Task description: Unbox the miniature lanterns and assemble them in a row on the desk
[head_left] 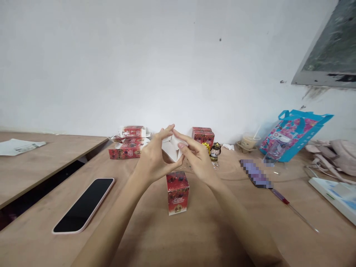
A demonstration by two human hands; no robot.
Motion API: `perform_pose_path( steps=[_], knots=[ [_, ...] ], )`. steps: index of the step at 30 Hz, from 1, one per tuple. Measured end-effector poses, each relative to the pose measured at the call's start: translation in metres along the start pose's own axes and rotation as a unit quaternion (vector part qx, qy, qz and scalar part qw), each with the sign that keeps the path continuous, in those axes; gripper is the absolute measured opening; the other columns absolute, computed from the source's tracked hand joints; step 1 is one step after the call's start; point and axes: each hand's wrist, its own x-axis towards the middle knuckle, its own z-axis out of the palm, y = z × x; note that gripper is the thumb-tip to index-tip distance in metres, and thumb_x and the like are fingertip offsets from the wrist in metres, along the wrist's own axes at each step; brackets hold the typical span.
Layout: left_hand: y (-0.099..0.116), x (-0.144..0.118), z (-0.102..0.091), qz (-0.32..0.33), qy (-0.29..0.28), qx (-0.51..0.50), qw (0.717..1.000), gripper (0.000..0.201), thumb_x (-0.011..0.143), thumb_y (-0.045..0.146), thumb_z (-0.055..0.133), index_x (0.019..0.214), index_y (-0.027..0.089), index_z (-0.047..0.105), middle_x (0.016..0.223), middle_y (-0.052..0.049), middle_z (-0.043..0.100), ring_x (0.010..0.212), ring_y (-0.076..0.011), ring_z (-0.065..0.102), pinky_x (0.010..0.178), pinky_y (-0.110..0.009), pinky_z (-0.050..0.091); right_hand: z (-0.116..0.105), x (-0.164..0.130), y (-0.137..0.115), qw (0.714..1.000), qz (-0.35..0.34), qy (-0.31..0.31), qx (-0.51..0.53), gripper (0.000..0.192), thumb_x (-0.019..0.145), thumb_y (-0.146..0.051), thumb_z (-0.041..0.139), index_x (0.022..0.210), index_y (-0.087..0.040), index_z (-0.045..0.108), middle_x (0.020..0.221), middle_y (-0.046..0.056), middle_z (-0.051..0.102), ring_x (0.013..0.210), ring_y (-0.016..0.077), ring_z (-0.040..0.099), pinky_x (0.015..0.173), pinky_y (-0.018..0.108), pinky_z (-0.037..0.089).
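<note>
Between my two hands, above the table, is a small paper box [170,149] with its white inside and flaps turned toward me. My left hand [152,155] grips its left side, and the fingers of my right hand [196,155] are closed on its right side; most of its outside is hidden behind them. Just below stands a closed red Christmas box [178,194], upright and apart from both hands. Past my right hand are a small black-and-gold lantern [215,152] and a yellow one partly covered by my fingers.
Unfilled red cartons [128,146] lie at the back left, and closed red boxes [203,135] stand against the wall. A phone [85,205] rests at left. Rightward are a drink cup [248,142], a blue bag [296,135], a clear bottle [276,150] and a screwdriver [286,201].
</note>
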Motion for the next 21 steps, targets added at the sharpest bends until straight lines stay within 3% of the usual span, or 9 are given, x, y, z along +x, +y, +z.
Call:
perform_pose_path(
  steps=[6, 9, 13, 17, 21],
  knots=[
    [0.002, 0.002, -0.006, 0.041, -0.062, -0.045, 0.996, 0.061, 0.076, 0.027, 0.066, 0.127, 0.020, 0.032, 0.129, -0.016, 0.055, 0.117, -0.0248, 0.056, 0.094, -0.042, 0.050, -0.012, 0.004, 0.004, 0.991, 0.089, -0.018, 0.102, 0.043, 0.082, -0.040, 0.062, 0.124, -0.032, 0.056, 0.122, 0.005, 0.062, 0.107, 0.0216, 0.061, 0.076, 0.035, 0.057],
    [0.004, 0.004, -0.008, 0.044, -0.073, -0.038, 0.996, 0.058, 0.077, 0.030, 0.065, 0.125, 0.021, 0.033, 0.131, -0.017, 0.052, 0.121, -0.0264, 0.052, 0.095, -0.044, 0.046, -0.015, 0.004, -0.002, 0.992, 0.081, -0.016, 0.099, 0.039, 0.080, -0.040, 0.064, 0.117, -0.028, 0.060, 0.119, 0.006, 0.064, 0.107, 0.0209, 0.061, 0.079, 0.034, 0.056],
    [0.005, 0.004, -0.008, -0.013, -0.069, 0.087, 0.994, 0.065, 0.071, 0.042, 0.067, 0.124, 0.020, 0.037, 0.123, -0.017, 0.058, 0.112, -0.0323, 0.055, 0.092, -0.048, 0.043, -0.012, 0.004, -0.006, 0.994, 0.041, 0.014, 0.099, 0.028, 0.078, -0.036, 0.066, 0.104, -0.024, 0.064, 0.112, 0.004, 0.066, 0.105, 0.0191, 0.062, 0.088, 0.035, 0.052],
    [0.005, 0.000, -0.003, -0.079, -0.138, 0.165, 0.973, 0.061, 0.069, 0.034, 0.066, 0.122, 0.017, 0.042, 0.112, -0.014, 0.064, 0.099, -0.0312, 0.062, 0.076, -0.040, 0.049, -0.008, 0.002, 0.000, 0.996, 0.035, 0.060, 0.048, 0.029, 0.074, -0.032, 0.070, 0.101, -0.024, 0.064, 0.109, 0.003, 0.067, 0.107, 0.0198, 0.060, 0.086, 0.035, 0.054],
    [0.004, -0.003, 0.001, -0.090, -0.141, 0.142, 0.976, 0.063, 0.070, 0.027, 0.063, 0.128, 0.019, 0.038, 0.116, -0.011, 0.064, 0.096, -0.0262, 0.065, 0.062, -0.030, 0.050, -0.006, 0.000, 0.002, 0.996, 0.029, 0.081, -0.006, 0.029, 0.075, -0.033, 0.067, 0.102, -0.024, 0.063, 0.107, 0.004, 0.067, 0.101, 0.0201, 0.062, 0.076, 0.033, 0.057]
  ],
)
